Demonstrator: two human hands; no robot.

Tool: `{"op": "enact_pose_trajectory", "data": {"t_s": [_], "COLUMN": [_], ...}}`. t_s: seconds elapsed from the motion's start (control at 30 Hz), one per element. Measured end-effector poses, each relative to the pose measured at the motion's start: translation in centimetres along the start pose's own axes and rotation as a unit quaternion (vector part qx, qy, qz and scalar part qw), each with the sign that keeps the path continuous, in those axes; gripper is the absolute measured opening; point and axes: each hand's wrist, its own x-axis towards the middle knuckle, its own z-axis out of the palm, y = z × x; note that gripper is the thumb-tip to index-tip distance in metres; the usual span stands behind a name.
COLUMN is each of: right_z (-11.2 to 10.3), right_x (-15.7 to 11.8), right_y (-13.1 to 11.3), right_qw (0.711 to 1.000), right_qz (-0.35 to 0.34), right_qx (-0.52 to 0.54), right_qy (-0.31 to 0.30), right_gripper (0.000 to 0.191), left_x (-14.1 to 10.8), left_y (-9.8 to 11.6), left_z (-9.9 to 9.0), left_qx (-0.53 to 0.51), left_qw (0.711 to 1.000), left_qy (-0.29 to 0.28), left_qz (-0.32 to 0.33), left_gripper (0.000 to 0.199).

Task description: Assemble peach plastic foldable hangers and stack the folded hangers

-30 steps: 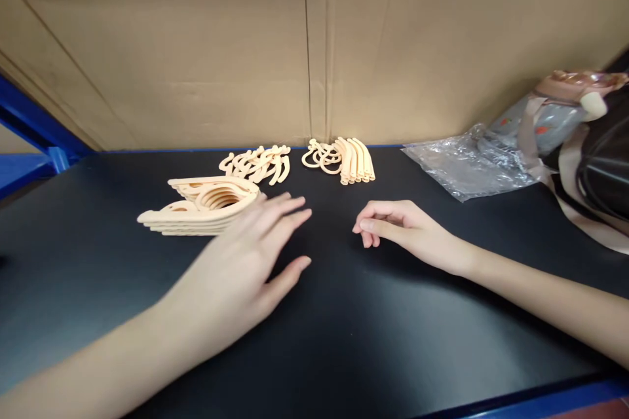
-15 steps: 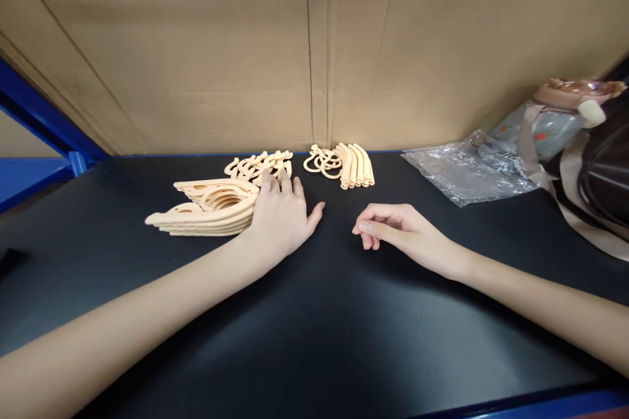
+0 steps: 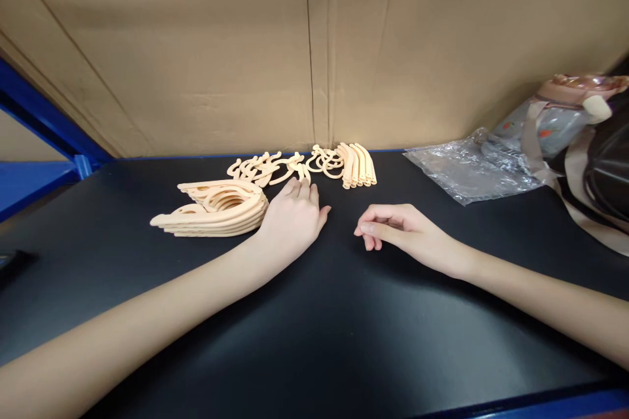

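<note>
My left hand [image 3: 293, 215] is at the pile of cream plastic hanger hooks [image 3: 253, 169], palm down with its fingers together. One hook piece [image 3: 301, 167] shows just beyond the fingertips and appears to be in their grip; the hand hides its lower end. Left of the wrist lies a nested stack of cream hanger frames [image 3: 216, 213]. My right hand [image 3: 388, 226] rests on the table with curled fingers, thumb against the index finger, and nothing visible in it. Behind it sit more ring-shaped hooks [image 3: 327, 162] and a row of curved hanger arms [image 3: 358, 167].
The black tabletop [image 3: 324, 340] meets a cardboard wall [image 3: 221, 52] at the back. A clear plastic bag [image 3: 472, 173] lies at the right, beside a strapped water bottle [image 3: 555, 118] and a dark bag [image 3: 609, 163]. A blue frame post [image 3: 44, 118] stands at the left.
My left hand has drawn slightly right and its fingers have closed together. A hook piece at its fingertips has shifted right, away from the pile. The right hand stays nearly still.
</note>
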Motion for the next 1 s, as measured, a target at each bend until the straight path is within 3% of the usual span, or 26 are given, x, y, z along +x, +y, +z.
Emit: {"op": "enact_pose_trajectory", "data": {"t_s": [0.3,0.63,1.0], "right_z": [0.0,0.0,0.0], "right_x": [-0.1,-0.1,0.0], "right_y": [0.1,0.1,0.0], "right_qw": [1.0,1.0,1.0], "right_qz": [-0.003,-0.001,0.001], "right_qx": [0.001,-0.004,-0.008], "right_qy": [-0.007,-0.011,-0.008], "right_gripper": [0.026,0.024,0.023], "left_x": [-0.4,-0.4,-0.4], "left_y": [1.1,0.9,1.2], "left_z": [-0.4,-0.6,-0.9], "left_qx": [-0.007,-0.003,0.006], "left_qw": [1.0,0.995,0.99], "left_qy": [-0.015,-0.078,-0.109], "left_qz": [0.012,-0.067,-0.085], "left_gripper": [0.035,0.06,0.059]}}
